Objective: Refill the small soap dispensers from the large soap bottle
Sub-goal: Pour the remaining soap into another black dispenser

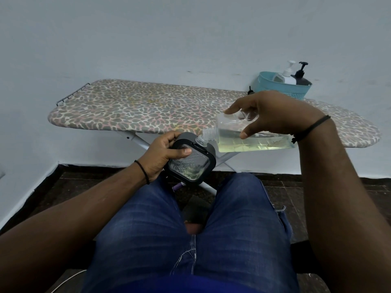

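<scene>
The right hand point(268, 115) clamped the large soap bottle point(254, 136) lying sideways mid-frame, neck leftward into the dispenser point(190, 161) gripped by the left hand point(163, 155).

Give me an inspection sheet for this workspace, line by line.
Surface: leopard-print ironing board, bare where visible.
Job's things: clear large soap bottle tipped, neck at the opening of the black-framed clear small dispenser.
Clutter: teal plastic basket holding a white pump bottle and a black pump bottle.
Hands: left hand grips the dispenser; right hand holds the bottle.
Cables: white cable on the floor.
Surroundings: pale wall, dark tiled floor.
</scene>
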